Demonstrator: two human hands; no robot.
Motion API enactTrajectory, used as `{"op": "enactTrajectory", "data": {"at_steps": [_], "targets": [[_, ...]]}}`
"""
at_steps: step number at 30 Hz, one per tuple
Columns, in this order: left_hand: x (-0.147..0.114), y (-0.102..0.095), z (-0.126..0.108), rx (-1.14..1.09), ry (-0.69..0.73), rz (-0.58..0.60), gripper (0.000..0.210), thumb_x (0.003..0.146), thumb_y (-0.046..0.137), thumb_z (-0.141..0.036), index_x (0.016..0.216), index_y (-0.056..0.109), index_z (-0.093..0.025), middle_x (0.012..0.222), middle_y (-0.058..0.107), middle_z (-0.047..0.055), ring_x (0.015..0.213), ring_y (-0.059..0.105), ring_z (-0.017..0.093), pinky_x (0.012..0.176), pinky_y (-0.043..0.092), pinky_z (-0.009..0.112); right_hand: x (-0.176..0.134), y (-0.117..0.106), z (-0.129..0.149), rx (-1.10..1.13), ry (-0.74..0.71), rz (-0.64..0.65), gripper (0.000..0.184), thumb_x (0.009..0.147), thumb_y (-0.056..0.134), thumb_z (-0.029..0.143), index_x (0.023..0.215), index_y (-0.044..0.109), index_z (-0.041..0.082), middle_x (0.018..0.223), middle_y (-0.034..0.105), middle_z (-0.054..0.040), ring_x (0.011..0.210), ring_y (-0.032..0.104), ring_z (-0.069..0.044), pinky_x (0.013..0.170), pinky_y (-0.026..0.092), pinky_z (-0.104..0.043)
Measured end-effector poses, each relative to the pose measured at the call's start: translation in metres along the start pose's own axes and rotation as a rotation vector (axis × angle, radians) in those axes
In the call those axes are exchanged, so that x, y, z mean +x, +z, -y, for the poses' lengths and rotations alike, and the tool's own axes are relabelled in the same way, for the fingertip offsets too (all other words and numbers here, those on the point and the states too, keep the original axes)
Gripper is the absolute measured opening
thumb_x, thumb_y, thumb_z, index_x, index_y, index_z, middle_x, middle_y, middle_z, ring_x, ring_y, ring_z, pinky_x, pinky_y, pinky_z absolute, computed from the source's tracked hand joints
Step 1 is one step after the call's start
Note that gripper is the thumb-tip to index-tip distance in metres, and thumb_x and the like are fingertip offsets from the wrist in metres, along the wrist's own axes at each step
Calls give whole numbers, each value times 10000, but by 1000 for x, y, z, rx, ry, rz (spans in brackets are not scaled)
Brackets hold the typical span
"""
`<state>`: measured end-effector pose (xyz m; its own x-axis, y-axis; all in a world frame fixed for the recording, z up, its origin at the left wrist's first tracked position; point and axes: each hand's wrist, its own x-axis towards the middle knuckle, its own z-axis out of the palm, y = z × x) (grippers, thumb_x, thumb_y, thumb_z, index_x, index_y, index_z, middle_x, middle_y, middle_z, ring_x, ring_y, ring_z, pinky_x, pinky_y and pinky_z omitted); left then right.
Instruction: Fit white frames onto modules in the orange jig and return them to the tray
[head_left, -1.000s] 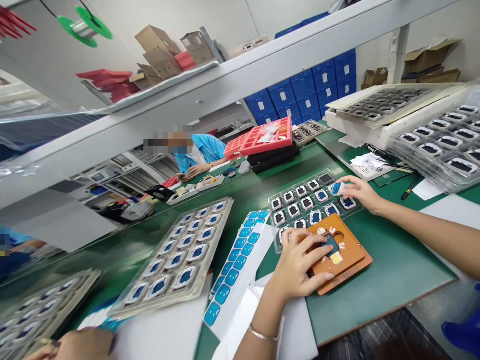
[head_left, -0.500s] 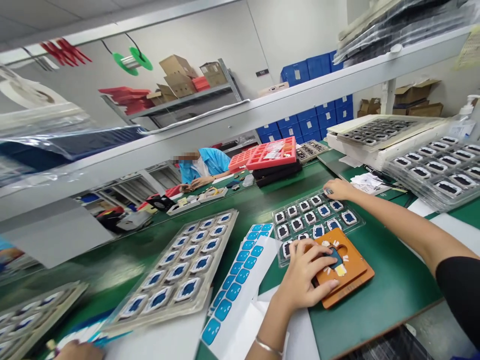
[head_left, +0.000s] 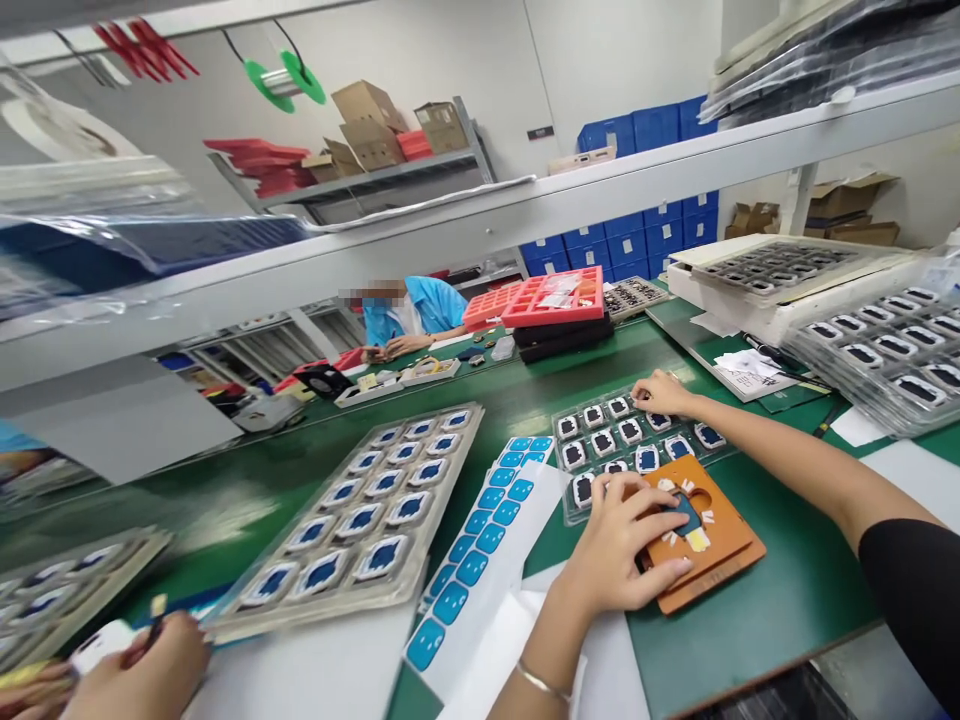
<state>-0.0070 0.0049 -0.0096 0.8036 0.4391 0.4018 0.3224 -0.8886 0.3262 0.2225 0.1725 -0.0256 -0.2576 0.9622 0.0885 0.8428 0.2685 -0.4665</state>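
My left hand lies over the left side of an orange fixture, its fingers spread. Two of its fingertips touch a dark blue piece set in the fixture, beside a yellow-white tab. At the far side of a clear plastic tray, my right hand has its fingertips pinched together. What they hold, if anything, is hidden. White-rimmed pieces fill the tray's pockets, some with black centres and some with blue ones. Left of the fixture lie sheets of blue stickers.
A larger tray of blue-centred pieces stands left of the stickers. At the lower left are a co-worker's hands. More stacked trays stand at the right, and red trays behind. A shelf beam crosses above the bench.
My right hand has shifted slightly left along the tray's far side. My left hand keeps its place on the fixture. The co-worker's hands at the lower left have come further into view.
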Motion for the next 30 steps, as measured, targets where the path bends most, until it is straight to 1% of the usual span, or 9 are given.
{"op": "enactTrajectory", "data": {"at_steps": [3, 6, 9, 12, 15, 18, 20, 25, 30], "targets": [[-2, -2, -1, 0, 24, 7, 399, 900, 574, -509, 1189, 669, -251, 1246, 659, 72, 1138, 471, 301, 978, 342, 509, 0, -3, 4, 184, 14, -82, 255, 963, 602, 382, 1034, 631, 139, 1035, 643, -57, 929, 626, -188, 857, 537, -391], [-3, -4, 0, 40, 43, 36, 401, 913, 565, -477, 1242, 638, -259, 1279, 640, 77, 1138, 468, 312, 962, 344, 530, -13, -10, 12, 389, -33, -137, 292, 962, 594, 412, 1049, 612, 134, 975, 632, -47, 859, 626, -170, 779, 549, -351], [-3, -6, 2, 83, 50, 49, 407, 916, 562, -466, 1267, 626, -269, 1278, 640, 83, 1134, 469, 323, 937, 354, 533, -45, -13, 17, 606, -126, -96, 362, 916, 615, 482, 1100, 587, 171, 856, 617, -11, 761, 625, -149, 699, 557, -313], [-2, -6, 2, 91, 61, 43, 405, 914, 562, -466, 1257, 634, -263, 1275, 642, 89, 1130, 472, 321, 941, 345, 530, -86, -15, 18, 799, -199, -15, 476, 787, 710, 530, 1112, 587, 206, 795, 592, 11, 743, 634, -158, 690, 566, -319], [-1, -5, 2, 80, 68, 40, 396, 915, 558, -472, 1232, 646, -252, 1270, 645, 90, 1134, 468, 316, 944, 326, 519, -119, -21, 11, 930, -225, 30, 426, 745, 756, 491, 1017, 622, 192, 843, 616, -18, 808, 633, -171, 734, 551, -325], [-1, -5, 1, 65, 55, 42, 405, 916, 547, -490, 1224, 652, -249, 1260, 648, 90, 1130, 463, 307, 951, 312, 507, -137, -32, 6, 996, -223, 0, 326, 759, 779, 419, 934, 631, 187, 878, 615, -27, 817, 594, -154, 757, 516, -303], [0, -5, 1, 57, 42, 42, 402, 914, 550, -491, 1220, 654, -251, 1251, 651, 87, 1129, 459, 301, 956, 309, 500, -144, -38, 7, 1010, -236, 1, 309, 767, 786, 407, 906, 628, 181, 853, 606, -24, 786, 576, -148, 740, 497, -296], [-1, -7, 2, 67, 74, 26, 387, 899, 576, -464, 1217, 646, -254, 1239, 653, 82, 1131, 457, 303, 953, 318, 492, -154, -42, 16, 937, -223, 237, 324, 800, 759, 421, 936, 630, 157, 849, 605, -20, 771, 566, -133, 717, 457, -270], [-2, -7, 5, 91, 117, -9, 388, 901, 574, -410, 1258, 609, -261, 1249, 650, 79, 1124, 463, 299, 942, 328, 480, -149, -41, 14, 918, -183, 347, 338, 776, 758, 425, 899, 587, 161, 775, 526, 22, 712, 486, -110, 670, 387, -240]]}}
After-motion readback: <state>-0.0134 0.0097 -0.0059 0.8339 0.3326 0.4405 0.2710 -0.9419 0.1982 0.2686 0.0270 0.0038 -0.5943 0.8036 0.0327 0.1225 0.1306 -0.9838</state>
